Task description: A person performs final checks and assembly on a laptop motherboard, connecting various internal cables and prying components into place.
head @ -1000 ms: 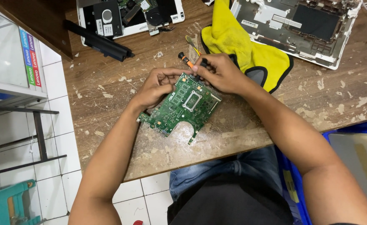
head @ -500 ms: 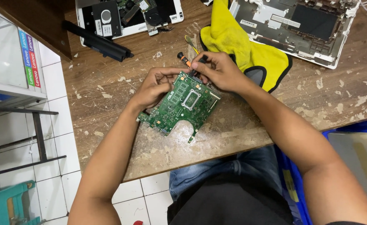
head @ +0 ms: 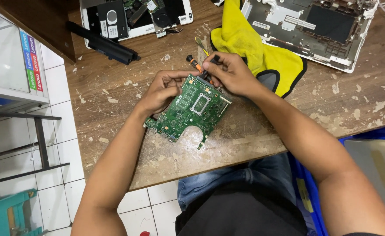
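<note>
Left hand [head: 161,91]: fingers curled on the far left edge of green, irregularly shaped circuit board [head: 188,109], flat on scratched wooden table [head: 127,131]. Board: silver square socket at centre, notch in near edge. Right hand [head: 229,72]: closed around small orange-and-black screwdriver [head: 195,64], tip at the board's far corner. Tip contact hidden by fingers. Yellow cloth [head: 262,52] beyond, partly covered.
</note>
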